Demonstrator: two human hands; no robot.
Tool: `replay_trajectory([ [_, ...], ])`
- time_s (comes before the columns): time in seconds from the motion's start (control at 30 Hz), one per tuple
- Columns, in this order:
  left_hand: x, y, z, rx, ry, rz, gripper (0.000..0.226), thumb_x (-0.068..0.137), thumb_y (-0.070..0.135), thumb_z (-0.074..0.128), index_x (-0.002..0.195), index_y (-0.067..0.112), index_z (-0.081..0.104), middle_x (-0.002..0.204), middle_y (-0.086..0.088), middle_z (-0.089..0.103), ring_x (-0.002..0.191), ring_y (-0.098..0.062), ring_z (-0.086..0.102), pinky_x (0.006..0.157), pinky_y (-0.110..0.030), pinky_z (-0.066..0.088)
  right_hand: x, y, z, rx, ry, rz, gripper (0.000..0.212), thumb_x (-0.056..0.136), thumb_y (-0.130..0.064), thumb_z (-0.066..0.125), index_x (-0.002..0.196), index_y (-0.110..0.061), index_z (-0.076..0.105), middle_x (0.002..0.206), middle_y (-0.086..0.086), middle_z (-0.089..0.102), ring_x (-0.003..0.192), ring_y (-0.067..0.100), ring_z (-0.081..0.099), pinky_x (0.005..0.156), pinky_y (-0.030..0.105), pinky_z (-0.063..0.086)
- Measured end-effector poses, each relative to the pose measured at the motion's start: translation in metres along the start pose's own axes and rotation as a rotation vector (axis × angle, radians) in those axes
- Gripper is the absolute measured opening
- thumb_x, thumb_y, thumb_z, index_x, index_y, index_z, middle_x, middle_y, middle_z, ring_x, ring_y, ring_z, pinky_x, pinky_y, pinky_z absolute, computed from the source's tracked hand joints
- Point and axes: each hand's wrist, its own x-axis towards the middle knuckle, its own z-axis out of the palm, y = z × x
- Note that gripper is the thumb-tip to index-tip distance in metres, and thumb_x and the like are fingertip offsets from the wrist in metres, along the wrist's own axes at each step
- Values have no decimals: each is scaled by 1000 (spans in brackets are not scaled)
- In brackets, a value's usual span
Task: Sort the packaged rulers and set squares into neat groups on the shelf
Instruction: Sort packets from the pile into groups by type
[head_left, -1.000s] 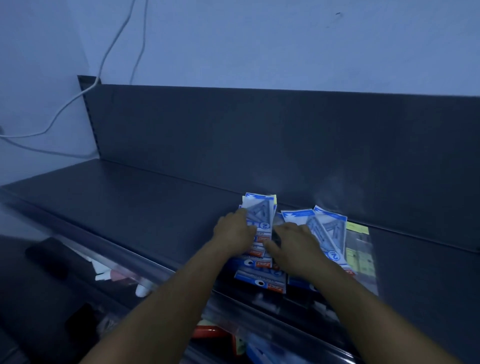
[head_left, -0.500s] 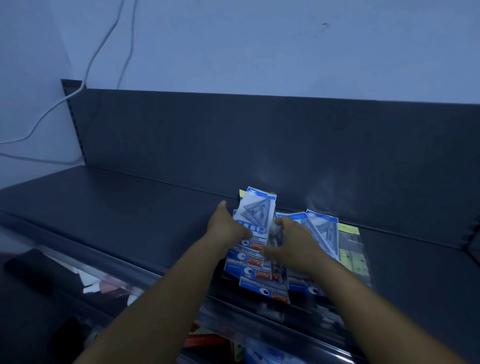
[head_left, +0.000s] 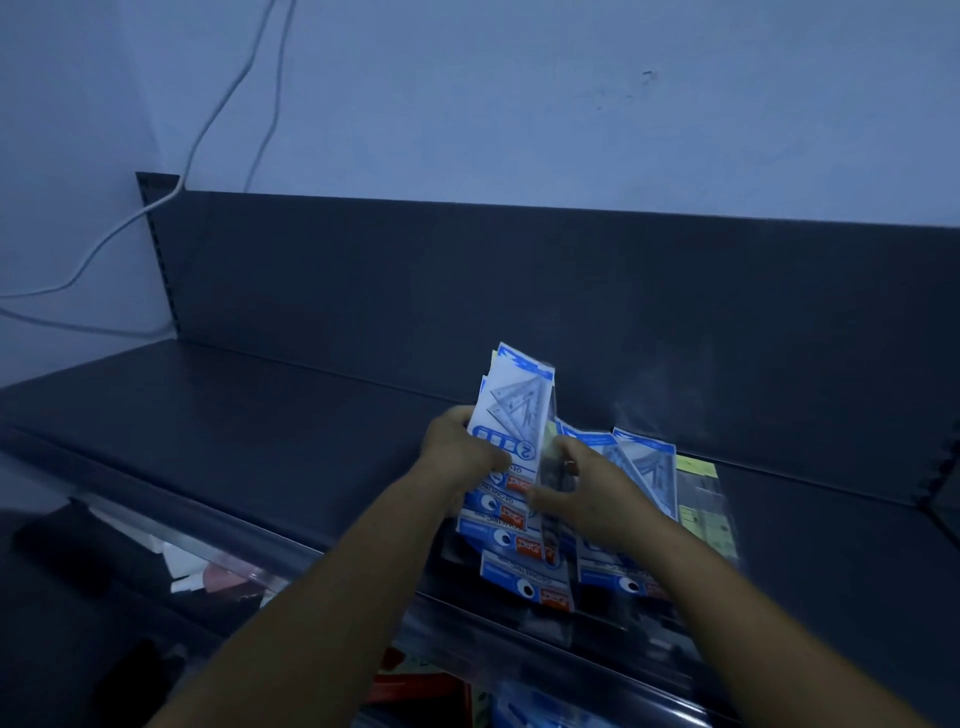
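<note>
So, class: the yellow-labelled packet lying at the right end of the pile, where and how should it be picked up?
Take the yellow-labelled packet by its long right edge, coming from the bare shelf on the right. It lies flat, and the blue set-square packets seem to overlap its left side, so the right edge is likely freest.

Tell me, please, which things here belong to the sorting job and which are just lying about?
Part of the job:
- set-square packs lifted in the left hand
- clear ruler pack gripped by the right hand
- set-square packs lying to the right
- yellow-labelled pack
- shelf

Just lying about:
- white cables on the wall
- goods on the lower shelf
</note>
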Motion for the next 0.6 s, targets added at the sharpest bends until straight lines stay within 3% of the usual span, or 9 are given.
replay_trajectory([
  [0.07, 0, 5, -5, -19, 28, 37, 46, 73, -11, 71, 108, 15, 58, 98, -10, 70, 85, -27, 70, 72, -46, 60, 1, -2, 1, 35, 6, 10, 76, 87, -48, 61, 148, -22, 26, 146, -5, 42, 129, 17, 45, 94, 31, 43],
  [0.13, 0, 9, -10, -44, 43, 61, 48, 73, -13, 69, 110, 14, 57, 98, -10, 70, 85, -28, 70, 72, -47, 59, 0, -7, 1, 72, 42, 8, 71, 93, -49, 51, 151, -22, 20, 151, -2, 38, 131, 20, 44, 97, 33, 42],
  [0.27, -3, 13, -16, -87, 45, 69, 49, 74, -14, 68, 112, 15, 55, 99, -11, 70, 86, -29, 70, 72, -49, 59, 1, -19, -1, 195, 136, 57, 58, 98, -38, 44, 148, -15, 27, 129, 7, 57, 100, 22, 58, 80, 37, 48],
  [0.43, -7, 3, -14, -104, 30, 15, 46, 75, -14, 67, 111, 13, 55, 100, -12, 69, 87, -29, 69, 71, -45, 59, -1, -19, 7, 113, 101, 113, 44, 97, -34, 49, 132, -8, 46, 129, 15, 56, 114, 31, 55, 94, 44, 46],
  [0.53, -9, -6, -10, -103, 28, -42, 44, 76, -15, 66, 111, 10, 55, 101, -13, 68, 88, -29, 68, 69, -42, 58, -4, -17, 11, 58, 66, 126, 46, 96, -30, 49, 136, -10, 41, 125, 15, 57, 110, 30, 56, 89, 41, 47],
  [0.6, -8, -10, -9, -110, 30, -71, 43, 76, -15, 66, 111, 9, 55, 102, -14, 67, 88, -30, 67, 66, -41, 57, -5, -14, 13, -90, 75, 48, 45, 96, -26, 49, 138, -14, 40, 132, 13, 48, 119, 30, 49, 91, 36, 42],
])
